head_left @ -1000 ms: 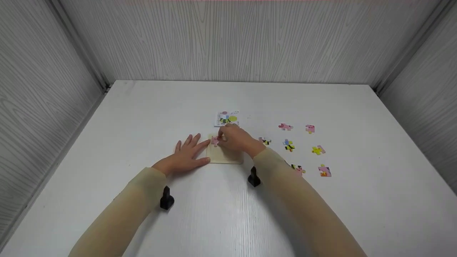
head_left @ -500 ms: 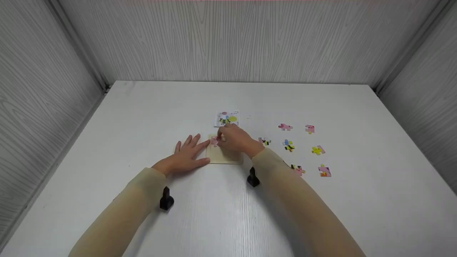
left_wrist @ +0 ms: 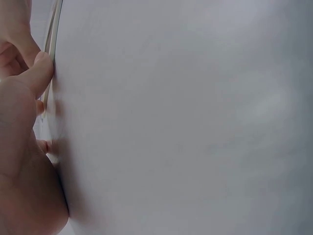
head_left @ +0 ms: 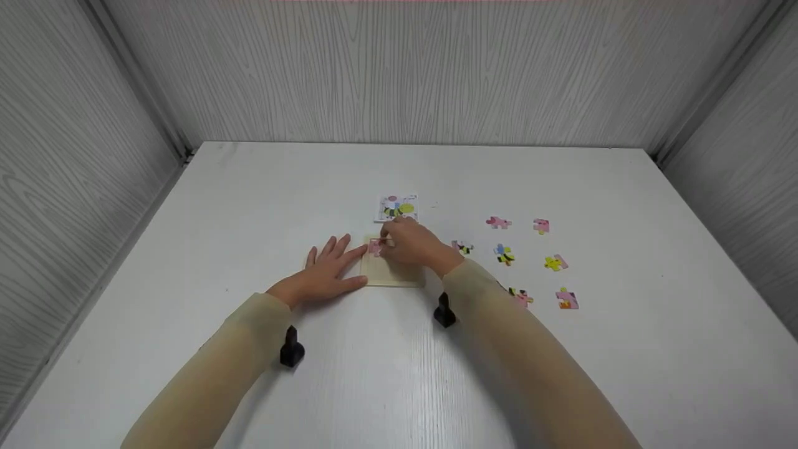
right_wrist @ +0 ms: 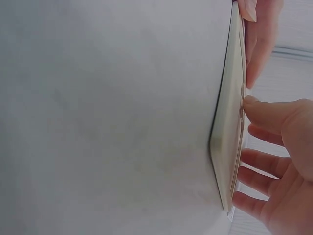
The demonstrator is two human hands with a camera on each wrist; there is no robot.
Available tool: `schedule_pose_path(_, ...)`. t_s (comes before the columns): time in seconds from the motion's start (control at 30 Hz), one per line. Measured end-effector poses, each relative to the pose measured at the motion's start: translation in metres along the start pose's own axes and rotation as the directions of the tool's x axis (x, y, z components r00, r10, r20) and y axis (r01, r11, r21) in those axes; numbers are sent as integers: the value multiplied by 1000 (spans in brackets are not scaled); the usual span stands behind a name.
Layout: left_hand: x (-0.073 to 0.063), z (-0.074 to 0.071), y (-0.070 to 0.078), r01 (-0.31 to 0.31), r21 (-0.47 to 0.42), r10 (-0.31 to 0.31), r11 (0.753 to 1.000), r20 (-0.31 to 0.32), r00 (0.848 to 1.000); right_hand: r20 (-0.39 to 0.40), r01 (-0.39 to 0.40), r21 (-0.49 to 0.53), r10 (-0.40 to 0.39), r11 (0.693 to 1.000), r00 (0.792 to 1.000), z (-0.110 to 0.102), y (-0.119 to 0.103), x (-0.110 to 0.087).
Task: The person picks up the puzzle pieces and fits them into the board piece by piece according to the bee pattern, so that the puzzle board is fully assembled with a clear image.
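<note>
A pale square puzzle tray [head_left: 394, 275] lies on the table in the head view. In its upper left corner is a pink puzzle piece [head_left: 374, 247], partly covered by the fingertips of my right hand [head_left: 413, 242], which pinches it at its right side. My left hand [head_left: 323, 272] rests on the table with fingers spread, its thumb and forefinger touching the tray's left edge. From the right wrist view, the right thumb and fingertips are down at the tray [right_wrist: 226, 142]; the piece itself is hard to make out there.
A picture card [head_left: 396, 207] with a bee lies just behind the tray. Several loose puzzle pieces are spread to the right, among them a pink one [head_left: 541, 226], a yellow one [head_left: 555, 262] and a bee piece [head_left: 504, 254]. The right forearm partly covers another piece [head_left: 520, 297].
The pink piece and right fingertips shift very slightly at the tray's corner. The left hand stays in place.
</note>
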State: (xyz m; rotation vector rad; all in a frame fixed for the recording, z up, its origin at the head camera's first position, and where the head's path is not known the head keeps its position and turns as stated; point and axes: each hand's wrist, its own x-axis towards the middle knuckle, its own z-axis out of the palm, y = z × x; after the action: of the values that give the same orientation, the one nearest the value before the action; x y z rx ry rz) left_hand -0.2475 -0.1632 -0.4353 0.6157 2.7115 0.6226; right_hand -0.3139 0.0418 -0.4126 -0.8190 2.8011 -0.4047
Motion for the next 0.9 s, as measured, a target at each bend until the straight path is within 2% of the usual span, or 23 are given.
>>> schedule_pose_path(0.3,0,0,0,17,22,-18,1000,12,1000,-4,-11,28,11,1000,1000,-7,7,-8)
schedule_pose_path(0.6,0,0,-3,14,6,-14,1000,12,1000,-5,-39,155,41,987,999,-16,23,-21)
schedule_pose_path(0.9,1,1,-1,20,14,-21,1000,17,1000,-52,-11,156,19,988,998,-24,40,-33)
